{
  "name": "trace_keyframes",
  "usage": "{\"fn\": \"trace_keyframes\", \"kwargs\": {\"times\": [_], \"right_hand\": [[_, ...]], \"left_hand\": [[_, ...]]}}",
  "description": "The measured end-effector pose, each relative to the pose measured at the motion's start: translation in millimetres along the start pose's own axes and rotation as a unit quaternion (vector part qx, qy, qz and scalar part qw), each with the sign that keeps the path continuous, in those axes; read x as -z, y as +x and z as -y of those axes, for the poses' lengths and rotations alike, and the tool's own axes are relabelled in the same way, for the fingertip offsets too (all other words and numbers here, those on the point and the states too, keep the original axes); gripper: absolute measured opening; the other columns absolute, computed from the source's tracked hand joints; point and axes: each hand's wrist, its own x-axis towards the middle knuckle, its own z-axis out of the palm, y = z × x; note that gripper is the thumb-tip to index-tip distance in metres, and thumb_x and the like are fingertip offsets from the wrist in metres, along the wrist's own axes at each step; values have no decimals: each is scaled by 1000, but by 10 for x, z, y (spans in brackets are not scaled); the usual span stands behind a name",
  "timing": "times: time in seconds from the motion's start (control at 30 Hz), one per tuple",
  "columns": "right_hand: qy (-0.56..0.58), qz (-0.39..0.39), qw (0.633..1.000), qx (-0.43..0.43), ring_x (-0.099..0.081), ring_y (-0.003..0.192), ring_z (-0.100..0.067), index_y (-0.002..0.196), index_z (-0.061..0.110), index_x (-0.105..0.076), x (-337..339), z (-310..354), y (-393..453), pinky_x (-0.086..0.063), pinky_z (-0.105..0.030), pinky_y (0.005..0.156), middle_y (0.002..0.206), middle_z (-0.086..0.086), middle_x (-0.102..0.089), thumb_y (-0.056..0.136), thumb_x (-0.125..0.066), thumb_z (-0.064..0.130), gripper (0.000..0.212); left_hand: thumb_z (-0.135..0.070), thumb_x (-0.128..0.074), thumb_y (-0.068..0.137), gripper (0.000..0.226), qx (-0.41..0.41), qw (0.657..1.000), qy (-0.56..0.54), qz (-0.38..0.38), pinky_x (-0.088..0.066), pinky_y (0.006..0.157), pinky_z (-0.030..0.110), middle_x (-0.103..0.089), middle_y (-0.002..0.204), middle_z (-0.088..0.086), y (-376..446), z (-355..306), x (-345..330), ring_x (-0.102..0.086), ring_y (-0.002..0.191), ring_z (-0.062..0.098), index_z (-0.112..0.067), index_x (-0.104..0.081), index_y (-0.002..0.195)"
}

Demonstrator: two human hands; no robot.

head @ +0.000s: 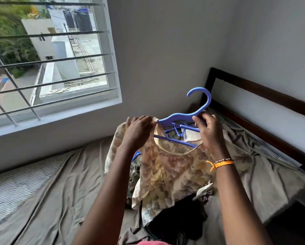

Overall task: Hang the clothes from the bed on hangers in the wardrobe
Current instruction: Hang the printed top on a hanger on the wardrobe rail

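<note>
A cream floral top [167, 170] hangs in front of me over the bed, partly threaded onto a blue plastic hanger [180, 117] whose hook points up. My left hand [137, 129] grips the top's left shoulder where it meets the hanger's arm. My right hand [207, 128] holds the hanger near its neck and the top's right shoulder. A pile of dark clothes [180, 218] lies on the bed below the top. The wardrobe is out of view.
The bed [59, 191] has a rumpled grey-brown sheet and a dark wooden headboard [265, 92] at the right. A barred window [47, 57] fills the wall to the left. Something pink [148, 242] shows at the bottom edge.
</note>
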Motion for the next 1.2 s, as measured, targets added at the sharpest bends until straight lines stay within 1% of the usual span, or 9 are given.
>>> {"fn": "trace_keyframes", "kwargs": {"times": [0.13,0.23,0.37,0.57,0.73,0.83,0.9,1.07,1.2], "right_hand": [[23,-36,998,-48,-60,82,-23,96,16,-66,92,70,-227,-50,-44,74,82,6,-62,80,-46,55,47],[48,-20,994,-94,-58,79,-11,92,30,-63,199,63,-438,-51,-46,76,79,16,-61,78,-48,60,36],[51,-13,992,-118,-55,65,6,84,30,-62,394,144,-794,-45,-21,68,66,19,-60,90,-59,28,7],[64,-17,985,-157,-55,65,12,78,32,-55,544,174,-1363,-40,-5,64,67,30,-62,93,-56,11,25],[74,-39,982,-168,-51,62,3,76,28,-55,687,236,-1604,-40,-16,63,63,16,-59,86,-53,29,10],[87,-37,978,-188,-51,70,-9,82,26,-54,794,292,-1698,-42,-29,71,73,4,-54,85,-54,30,6],[79,-47,978,-189,-49,68,-6,85,28,-54,910,348,-1809,-40,-28,68,74,4,-52,88,-55,27,3],[47,-165,968,-182,-43,58,1,87,33,-53,1507,620,-2201,-36,-21,62,69,10,-48,91,-53,29,6],[-4,-296,941,-162,-41,58,0,83,39,-54,2108,1017,-2786,-34,-21,57,66,12,-48,87,-51,38,4]], "left_hand": [[-33,-35,93,36,-100,994,-32,-21,-34,95,43,-64,102,-5,-71,-130,-55,-53,91,27,-22,-63,114],[-31,-35,85,47,-145,988,-34,25,-21,80,30,-55,105,-9,-160,-283,-61,-38,89,16,-35,-54,128],[-38,-25,84,54,-160,970,-150,108,-25,84,35,-55,109,-12,-333,-306,-99,-30,89,9,-33,-55,129],[-55,-37,83,55,-158,966,-180,94,-38,83,46,-70,101,0,-774,-282,-284,-39,85,15,-16,-69,105],[-49,-45,88,28,-231,958,-151,79,-41,78,48,-67,89,-13,-860,-340,-448,-44,73,16,-32,-63,99],[-41,-54,87,24,-275,954,-117,25,-24,85,36,-62,92,-11,-859,-562,-440,-38,88,16,-36,-62,109],[-42,-55,85,35,-294,949,-113,24,-16,85,30,-61,105,-8,-903,-816,-377,-36,97,17,-34,-62,118],[-53,-52,76,69,-295,940,-171,23,-14,108,37,-38,140,4,-1185,-1395,-383,-28,128,24,-33,-38,140],[-26,-53,88,32,-253,907,-335,-41,-32,99,29,-55,114,10,-1766,-1930,-365,-44,108,24,-10,-51,116]]}}
